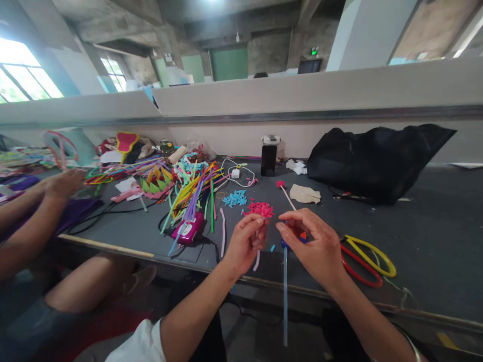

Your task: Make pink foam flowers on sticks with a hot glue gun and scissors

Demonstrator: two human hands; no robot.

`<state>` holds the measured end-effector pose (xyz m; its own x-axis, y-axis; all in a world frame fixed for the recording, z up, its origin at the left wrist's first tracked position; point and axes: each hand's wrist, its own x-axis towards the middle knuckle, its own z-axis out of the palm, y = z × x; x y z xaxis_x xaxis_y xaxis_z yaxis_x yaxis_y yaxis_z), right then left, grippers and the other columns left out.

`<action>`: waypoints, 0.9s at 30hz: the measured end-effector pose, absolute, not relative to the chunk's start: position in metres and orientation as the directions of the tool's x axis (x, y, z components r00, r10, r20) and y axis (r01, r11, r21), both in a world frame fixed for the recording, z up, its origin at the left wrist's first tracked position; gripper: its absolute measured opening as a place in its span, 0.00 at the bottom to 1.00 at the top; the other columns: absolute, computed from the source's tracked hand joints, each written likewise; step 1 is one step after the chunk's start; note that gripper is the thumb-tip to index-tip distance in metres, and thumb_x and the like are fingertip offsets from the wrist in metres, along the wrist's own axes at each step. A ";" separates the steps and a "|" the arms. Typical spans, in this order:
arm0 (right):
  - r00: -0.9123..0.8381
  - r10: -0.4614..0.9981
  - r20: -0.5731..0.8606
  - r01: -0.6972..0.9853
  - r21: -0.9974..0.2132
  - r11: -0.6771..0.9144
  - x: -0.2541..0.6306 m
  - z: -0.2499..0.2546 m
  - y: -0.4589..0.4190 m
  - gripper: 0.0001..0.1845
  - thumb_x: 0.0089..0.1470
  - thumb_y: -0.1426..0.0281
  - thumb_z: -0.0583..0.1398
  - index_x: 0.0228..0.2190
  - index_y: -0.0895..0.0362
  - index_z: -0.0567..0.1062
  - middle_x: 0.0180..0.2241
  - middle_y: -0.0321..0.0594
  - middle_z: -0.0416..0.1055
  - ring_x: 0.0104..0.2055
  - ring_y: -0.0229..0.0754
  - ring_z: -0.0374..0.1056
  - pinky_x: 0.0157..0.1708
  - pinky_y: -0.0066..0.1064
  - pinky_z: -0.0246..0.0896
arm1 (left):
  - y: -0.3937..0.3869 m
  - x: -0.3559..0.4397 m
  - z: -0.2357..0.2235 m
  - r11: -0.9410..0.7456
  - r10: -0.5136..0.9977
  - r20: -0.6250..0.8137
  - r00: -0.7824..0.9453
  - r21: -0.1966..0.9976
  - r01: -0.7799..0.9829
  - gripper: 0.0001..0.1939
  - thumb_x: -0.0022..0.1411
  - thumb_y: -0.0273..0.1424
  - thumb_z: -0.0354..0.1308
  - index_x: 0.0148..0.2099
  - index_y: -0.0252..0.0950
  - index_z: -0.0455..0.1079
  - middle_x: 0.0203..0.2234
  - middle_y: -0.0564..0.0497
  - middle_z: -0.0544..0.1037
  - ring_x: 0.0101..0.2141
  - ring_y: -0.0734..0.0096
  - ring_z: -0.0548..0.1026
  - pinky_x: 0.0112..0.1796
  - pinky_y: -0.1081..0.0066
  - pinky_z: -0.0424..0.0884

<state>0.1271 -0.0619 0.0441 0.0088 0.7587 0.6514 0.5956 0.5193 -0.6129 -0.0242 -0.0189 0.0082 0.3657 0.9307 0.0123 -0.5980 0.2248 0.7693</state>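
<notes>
My left hand (247,239) is closed in a pinch around a pale pink pipe cleaner (257,261), whose lower end hangs below the fingers. Just behind its fingertips lies a heap of short red-pink fuzzy pieces (260,208). To the right, my right hand (315,244) has thumb and index finger apart with nothing visible between them. Under it, partly hidden, is a blue glue gun (285,243) with an orange part. A long translucent glue stick (286,296) sticks out from it past the table edge. Beyond, a pale stem with a red fuzzy tip (279,184) lies on the table.
Pliers with red and yellow handles (372,256) lie right. Blue fuzzy pieces (234,198), a purple device (188,229) and many-coloured pipe cleaners (199,188) are left. Behind stand a phone (268,161) and a black bag (362,163). A co-worker's hands (66,183) are far left.
</notes>
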 end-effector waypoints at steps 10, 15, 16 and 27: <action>-0.020 0.705 0.709 0.630 -0.539 0.560 0.121 0.047 -0.066 0.03 0.58 0.70 0.59 0.35 0.52 0.74 0.27 0.34 0.70 0.27 0.34 0.65 0.29 0.27 0.62 | -0.025 -0.024 0.008 0.198 0.927 0.045 0.372 0.785 -0.587 0.10 0.53 0.34 0.66 0.29 0.34 0.69 0.13 0.60 0.59 0.14 0.84 0.52 0.17 0.77 0.45; -0.033 0.715 0.699 0.617 -0.548 0.564 0.121 0.047 -0.067 0.04 0.58 0.71 0.59 0.34 0.53 0.74 0.27 0.33 0.70 0.27 0.34 0.65 0.29 0.27 0.62 | -0.026 -0.024 0.007 0.187 0.929 0.055 0.367 0.784 -0.591 0.09 0.53 0.33 0.66 0.29 0.35 0.70 0.12 0.61 0.57 0.14 0.83 0.52 0.18 0.77 0.47; -0.037 0.720 0.693 0.619 -0.550 0.561 0.121 0.047 -0.067 0.04 0.58 0.71 0.58 0.33 0.52 0.74 0.27 0.33 0.71 0.27 0.35 0.66 0.28 0.27 0.62 | -0.026 -0.024 0.007 0.182 0.929 0.058 0.364 0.786 -0.591 0.09 0.53 0.32 0.66 0.29 0.35 0.70 0.12 0.61 0.57 0.14 0.83 0.52 0.18 0.77 0.48; -0.038 0.724 0.689 0.635 -0.543 0.550 0.121 0.048 -0.067 0.05 0.57 0.73 0.59 0.29 0.53 0.73 0.24 0.31 0.67 0.24 0.32 0.63 0.26 0.24 0.59 | -0.027 -0.024 0.010 0.147 0.945 0.062 0.320 0.796 -0.587 0.08 0.50 0.31 0.68 0.30 0.34 0.74 0.11 0.60 0.59 0.15 0.84 0.53 0.18 0.78 0.48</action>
